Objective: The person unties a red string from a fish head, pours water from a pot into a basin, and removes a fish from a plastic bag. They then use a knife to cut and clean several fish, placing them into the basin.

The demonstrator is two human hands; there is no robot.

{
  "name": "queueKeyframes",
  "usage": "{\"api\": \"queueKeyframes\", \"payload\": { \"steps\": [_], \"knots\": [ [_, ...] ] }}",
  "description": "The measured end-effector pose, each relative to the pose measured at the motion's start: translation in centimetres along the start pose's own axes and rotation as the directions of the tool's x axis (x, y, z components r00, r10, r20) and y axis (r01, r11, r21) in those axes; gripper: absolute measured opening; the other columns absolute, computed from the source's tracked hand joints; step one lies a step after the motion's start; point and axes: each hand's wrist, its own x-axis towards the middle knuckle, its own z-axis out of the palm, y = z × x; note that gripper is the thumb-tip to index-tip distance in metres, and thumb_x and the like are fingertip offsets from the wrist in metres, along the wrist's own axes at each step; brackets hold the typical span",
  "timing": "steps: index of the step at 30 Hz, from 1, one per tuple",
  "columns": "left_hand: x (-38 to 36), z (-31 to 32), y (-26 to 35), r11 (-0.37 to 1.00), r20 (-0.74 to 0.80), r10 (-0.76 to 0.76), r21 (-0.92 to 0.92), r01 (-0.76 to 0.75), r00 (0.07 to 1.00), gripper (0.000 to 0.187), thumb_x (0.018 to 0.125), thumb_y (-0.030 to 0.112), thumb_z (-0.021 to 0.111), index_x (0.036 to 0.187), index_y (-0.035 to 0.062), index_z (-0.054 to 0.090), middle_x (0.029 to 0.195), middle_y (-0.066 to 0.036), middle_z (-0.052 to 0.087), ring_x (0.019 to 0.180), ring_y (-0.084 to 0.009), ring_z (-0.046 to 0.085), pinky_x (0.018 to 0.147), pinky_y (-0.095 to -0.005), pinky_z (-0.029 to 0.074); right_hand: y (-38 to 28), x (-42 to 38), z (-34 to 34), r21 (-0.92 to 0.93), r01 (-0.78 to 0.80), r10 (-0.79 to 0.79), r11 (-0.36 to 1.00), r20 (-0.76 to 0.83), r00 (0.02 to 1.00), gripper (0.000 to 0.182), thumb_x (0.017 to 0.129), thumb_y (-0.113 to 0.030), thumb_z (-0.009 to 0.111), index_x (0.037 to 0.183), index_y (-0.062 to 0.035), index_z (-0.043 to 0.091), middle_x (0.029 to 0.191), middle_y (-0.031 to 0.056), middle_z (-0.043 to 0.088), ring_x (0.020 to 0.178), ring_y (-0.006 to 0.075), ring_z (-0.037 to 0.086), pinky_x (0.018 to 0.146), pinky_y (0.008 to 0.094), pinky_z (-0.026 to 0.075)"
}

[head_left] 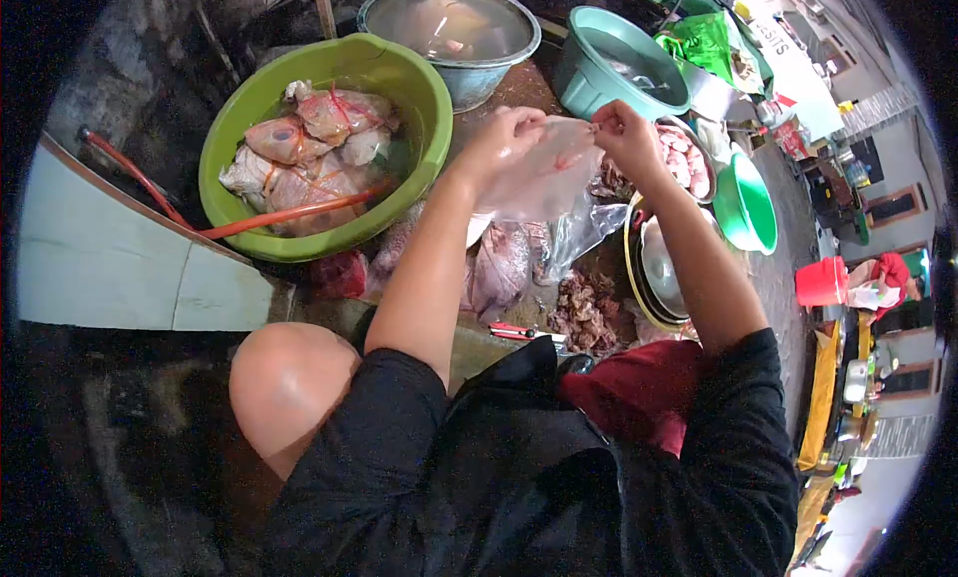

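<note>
A see-through plastic bag [544, 178] with small red marks is stretched between my two hands, above the pile on the floor. My left hand [507, 143] grips its left side, fingers curled at the top edge. At the bag's upper right corner, my right hand [629, 138] pinches the plastic between thumb and fingers. Below the bag lie large pieces of fish [504, 263] and another crumpled plastic bag [584, 243]. Dark reddish scraps [589, 313] are heaped nearer to me, beside a red-handled knife [524, 333].
A green tub [429, 158] at left holds fish heads in water, with an orange hose [299, 213] over its rim. Behind stand a grey basin [469, 83] and a teal bucket [579, 78]. At right are a green basin [748, 203], stacked bowls [659, 263] and a person [883, 278] by a red bucket [821, 281].
</note>
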Motion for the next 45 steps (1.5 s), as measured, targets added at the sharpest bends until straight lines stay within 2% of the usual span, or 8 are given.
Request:
{"api": "queueKeyframes", "payload": {
  "steps": [13,17,18,23,26,31,36,45],
  "knots": [
    [5.9,-19.6,10.1,0.685,0.327,-0.445,0.724,0.082,0.834,0.034,0.084,0.025,0.056,0.11,0.002,0.056,0.102,-0.009,0.061,0.093,-0.0151,0.056,0.082,-0.0284,0.044,9.6,1.9,-5.9,-0.191,-0.118,-0.038,0.974,-0.66,0.75,0.014,0.074,-0.014,0.06,0.086,-0.0072,0.059,0.077,0.0091,0.063,0.073,0.0237,0.061,0.067,0.0326,0.047],
    [2.8,-27.3,6.0,0.611,0.175,-0.507,0.764,0.209,0.844,0.035,0.083,0.024,0.057,0.109,0.0019,0.057,0.101,-0.008,0.062,0.091,-0.0152,0.056,0.08,-0.0283,0.045,15.9,1.0,-2.8,-0.304,-0.108,0.093,0.946,-0.066,0.994,0.021,0.072,-0.02,0.058,0.09,-0.0098,0.061,0.082,0.0126,0.064,0.078,0.0275,0.061,0.069,0.0376,0.047],
    [1.2,-27.4,6.0,0.568,0.062,-0.54,0.763,0.309,0.84,0.035,0.082,0.024,0.057,0.109,0.0006,0.057,0.101,-0.008,0.061,0.091,-0.0158,0.057,0.081,-0.0286,0.045,17.3,0.8,-1.6,-0.386,-0.035,0.147,0.922,0.264,0.953,0.024,0.071,-0.022,0.059,0.092,-0.0111,0.062,0.082,0.0127,0.064,0.078,0.0277,0.062,0.07,0.0383,0.048],
    [-5.4,-30.5,1.0,0.456,0.078,-0.694,0.817,0.353,0.716,0.041,0.08,0.018,0.058,0.12,0.0092,0.051,0.105,-0.008,0.061,0.094,-0.0179,0.056,0.084,-0.0309,0.044,11.8,-4.0,0.1,-0.365,0.17,0.146,0.915,0.695,0.704,0.046,0.068,-0.021,0.067,0.111,-0.0086,0.057,0.106,0.0157,0.06,0.099,0.0302,0.056,0.087,0.0374,0.043],
    [-7.0,-34.1,-5.3,0.663,0.2,-0.413,0.735,0.143,0.889,0.039,0.073,0.012,0.06,0.112,0.0083,0.056,0.101,-0.008,0.062,0.093,-0.018,0.057,0.08,-0.0294,0.046,7.7,-2.8,-1.6,-0.253,0.26,-0.023,0.932,0.674,0.738,0.047,0.065,-0.022,0.069,0.109,-0.0107,0.057,0.106,0.0153,0.059,0.097,0.0302,0.057,0.083,0.0384,0.045],
    [-6.3,-29.2,0.3,0.222,0.064,-0.847,0.944,0.242,0.527,0.037,0.072,0.015,0.063,0.107,0.0058,0.059,0.106,-0.013,0.06,0.097,-0.025,0.057,0.084,-0.0341,0.045,-2.5,-4.1,-5.2,-0.402,0.345,-0.111,0.848,0.501,0.858,0.042,0.073,-0.02,0.062,0.113,-0.0099,0.053,0.103,0.0147,0.059,0.094,0.033,0.057,0.081,0.0403,0.046],
    [-8.8,-26.0,-4.9,0.273,0.22,-0.855,0.961,0.047,0.469,0.043,0.077,0.03,0.058,0.114,0.008,0.055,0.114,-0.017,0.056,0.102,-0.0318,0.055,0.086,-0.04,0.043,-10.9,-8.6,-7.2,-0.322,0.282,-0.166,0.904,0.344,0.924,0.038,0.078,-0.014,0.056,0.116,-0.0076,0.05,0.111,0.0151,0.054,0.1,0.0317,0.053,0.084,0.0398,0.042],
    [-10.9,-24.5,-6.7,0.29,0.216,-0.881,0.949,0.121,0.421,0.042,0.079,0.033,0.059,0.115,0.0137,0.052,0.107,-0.016,0.059,0.096,-0.0304,0.057,0.081,-0.0408,0.044,0.0,-9.4,-1.5,-0.317,0.206,0.039,0.926,0.621,0.783,0.035,0.074,-0.021,0.059,0.107,-0.0093,0.058,0.101,0.0158,0.06,0.094,0.0333,0.057,0.082,0.0408,0.044]
  ]
}}
